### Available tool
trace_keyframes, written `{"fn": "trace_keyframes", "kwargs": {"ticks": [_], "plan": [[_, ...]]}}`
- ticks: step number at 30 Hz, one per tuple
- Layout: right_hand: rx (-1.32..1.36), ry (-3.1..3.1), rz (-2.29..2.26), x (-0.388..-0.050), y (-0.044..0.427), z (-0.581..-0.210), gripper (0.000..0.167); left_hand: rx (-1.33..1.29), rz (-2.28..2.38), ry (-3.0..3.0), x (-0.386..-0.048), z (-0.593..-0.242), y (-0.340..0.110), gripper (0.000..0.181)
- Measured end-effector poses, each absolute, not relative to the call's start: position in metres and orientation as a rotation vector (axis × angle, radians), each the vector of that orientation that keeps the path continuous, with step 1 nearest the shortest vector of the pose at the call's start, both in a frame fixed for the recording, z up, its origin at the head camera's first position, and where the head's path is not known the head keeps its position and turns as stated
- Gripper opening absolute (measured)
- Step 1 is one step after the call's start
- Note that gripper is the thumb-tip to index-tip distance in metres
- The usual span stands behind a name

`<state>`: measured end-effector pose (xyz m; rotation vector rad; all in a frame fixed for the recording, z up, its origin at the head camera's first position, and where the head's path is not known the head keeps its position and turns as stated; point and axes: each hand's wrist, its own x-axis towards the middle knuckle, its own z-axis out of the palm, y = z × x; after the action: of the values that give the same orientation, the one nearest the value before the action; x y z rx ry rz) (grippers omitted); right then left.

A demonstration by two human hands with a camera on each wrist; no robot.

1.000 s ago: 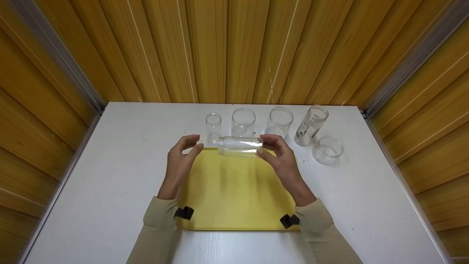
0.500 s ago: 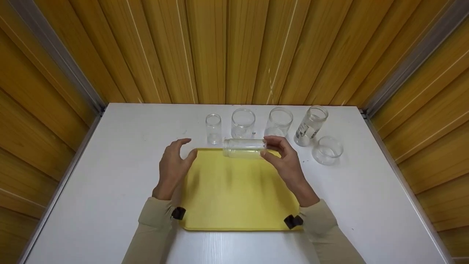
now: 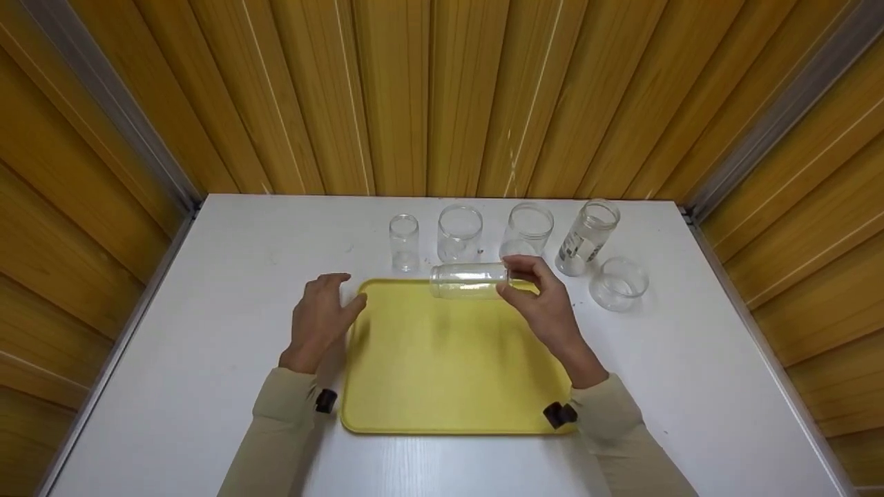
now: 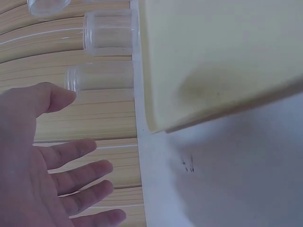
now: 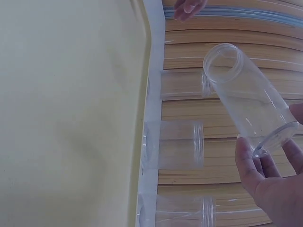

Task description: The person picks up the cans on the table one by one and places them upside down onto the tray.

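Observation:
My right hand (image 3: 542, 304) grips a clear jar (image 3: 469, 281) by its base end, with thumb and fingers around it. The jar lies sideways in the air over the far part of a yellow tray (image 3: 456, 386), its threaded mouth pointing left. In the right wrist view the held jar (image 5: 248, 97) looks see-through, with nothing inside. My left hand (image 3: 320, 317) is off the tray's left edge, holding nothing. Its fingers (image 4: 90, 189) are spread and loosely bent in the left wrist view.
Behind the tray stand a narrow clear jar (image 3: 405, 243), two wider jars (image 3: 460, 235) and a tall printed jar (image 3: 585, 238). A low round jar (image 3: 619, 284) is at the right. Wood-patterned panels (image 3: 456, 96) close off the white table (image 3: 207, 331) at the back and sides.
The left hand has drawn away from the jar, left and toward me, its fingers opening wider. The right hand has carried the jar slightly right.

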<state>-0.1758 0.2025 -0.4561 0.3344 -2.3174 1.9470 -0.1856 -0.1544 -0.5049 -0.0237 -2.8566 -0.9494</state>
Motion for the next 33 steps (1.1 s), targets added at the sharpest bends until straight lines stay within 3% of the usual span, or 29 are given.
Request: {"fn": "trace_keyframes", "kwargs": {"ticks": [33], "plan": [[0.556, -2.505, 1.324, -0.176, 0.219, -0.443, 0.041, -0.162, -0.689, -2.984, -0.194, -0.539, -0.166, 0.044]]}}
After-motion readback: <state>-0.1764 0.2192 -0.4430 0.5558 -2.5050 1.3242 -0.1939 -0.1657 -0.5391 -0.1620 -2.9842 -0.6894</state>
